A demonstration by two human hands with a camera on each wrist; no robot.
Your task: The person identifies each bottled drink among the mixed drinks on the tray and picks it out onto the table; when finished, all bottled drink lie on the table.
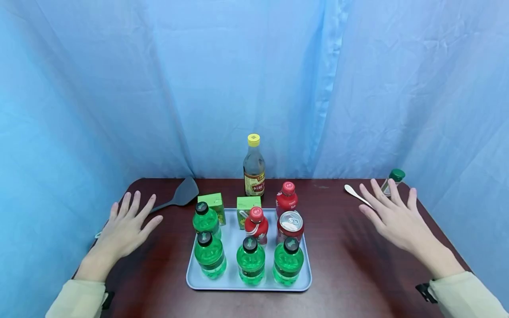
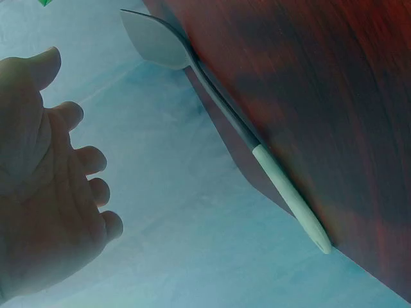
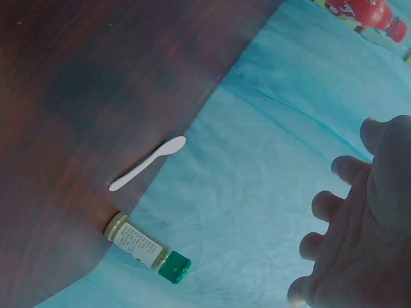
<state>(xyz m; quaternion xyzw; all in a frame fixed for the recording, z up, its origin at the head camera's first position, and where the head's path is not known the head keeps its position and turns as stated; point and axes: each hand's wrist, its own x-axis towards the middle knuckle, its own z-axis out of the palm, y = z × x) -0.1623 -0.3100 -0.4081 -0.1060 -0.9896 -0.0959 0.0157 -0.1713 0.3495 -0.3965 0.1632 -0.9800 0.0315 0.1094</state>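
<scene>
My left hand (image 1: 123, 229) is held above the table's left side with its fingers spread, touching nothing. Nearest to it lies a spatula (image 2: 218, 99) with a dark blade and a pale green handle. On the other side my right hand (image 1: 397, 221) hovers, fingers spread and holding nothing. By it are a white spoon (image 3: 149, 163) and a spice jar (image 3: 146, 249) with a green cap. Between the hands a light blue tray (image 1: 234, 285) carries several green bottles (image 1: 250, 260), red bottles (image 1: 286, 201), a drink can (image 1: 290, 225) and green cartons (image 1: 248, 205).
Behind the tray stands a glass bottle (image 1: 254, 172) with a yellow cap and a label. The dark wooden table (image 1: 342, 274) ends at blue curtains (image 1: 238, 88), which hang at the back and on both sides.
</scene>
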